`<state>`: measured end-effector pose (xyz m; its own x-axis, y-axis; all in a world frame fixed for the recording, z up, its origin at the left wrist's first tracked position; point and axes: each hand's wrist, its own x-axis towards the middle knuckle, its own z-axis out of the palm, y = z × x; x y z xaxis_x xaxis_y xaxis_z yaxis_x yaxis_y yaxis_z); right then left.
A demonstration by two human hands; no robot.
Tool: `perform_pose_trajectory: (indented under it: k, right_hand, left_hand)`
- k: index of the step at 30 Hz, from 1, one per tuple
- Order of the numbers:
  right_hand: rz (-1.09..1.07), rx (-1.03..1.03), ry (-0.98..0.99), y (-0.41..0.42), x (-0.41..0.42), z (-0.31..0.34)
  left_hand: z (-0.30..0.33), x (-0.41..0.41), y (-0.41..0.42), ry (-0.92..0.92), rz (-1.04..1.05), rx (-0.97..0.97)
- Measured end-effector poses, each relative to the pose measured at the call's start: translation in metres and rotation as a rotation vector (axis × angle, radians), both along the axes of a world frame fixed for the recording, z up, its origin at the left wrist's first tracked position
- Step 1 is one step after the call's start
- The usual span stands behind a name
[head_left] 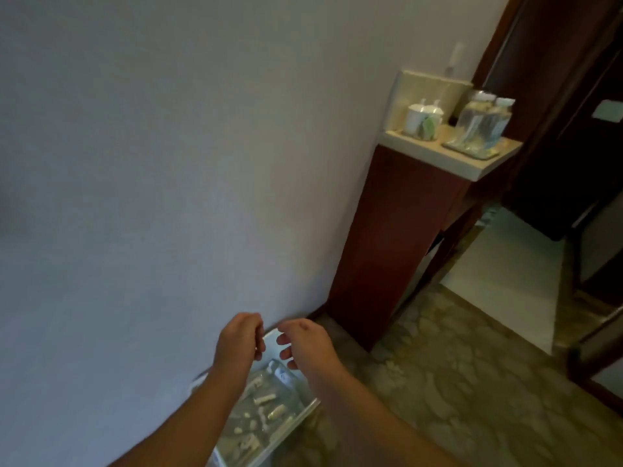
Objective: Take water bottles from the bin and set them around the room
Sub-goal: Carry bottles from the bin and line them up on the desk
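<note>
Clear bin point(305, 411) on floor; bottles point(485, 121) upright on tray.

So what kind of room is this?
Probably a hotel room: lidded white cups and water bottles set out on a tray on a wooden cabinet, over patterned carpet.

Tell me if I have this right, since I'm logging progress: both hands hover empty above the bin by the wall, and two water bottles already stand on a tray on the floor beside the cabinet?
Not quite. The head view shows the water bottles on a tray on top of the cabinet, not on the floor. The rest holds: left hand and right hand hover empty above the bin by the wall.
</note>
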<state>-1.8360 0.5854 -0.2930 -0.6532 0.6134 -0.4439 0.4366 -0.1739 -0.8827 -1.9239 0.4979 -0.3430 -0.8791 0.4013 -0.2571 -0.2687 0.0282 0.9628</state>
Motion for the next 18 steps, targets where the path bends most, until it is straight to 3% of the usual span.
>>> perform_pose_trajectory:
  k: [7,11,18]
  right_hand:
    - [0.08,-0.084,-0.087,0.077,-0.077,-0.147]
    - [0.169,-0.082,-0.195,0.106,-0.108,-0.277]
    - [0.389,-0.026,-0.139,0.15,-0.159,-0.522]
  left_hand:
    - [-0.139,-0.05,0.06,-0.076,0.11,-0.058]
    - [-0.265,-0.064,0.084,-0.128,0.198,-0.12]
    - [-0.506,-0.086,0.128,-0.102,0.215,-0.247]
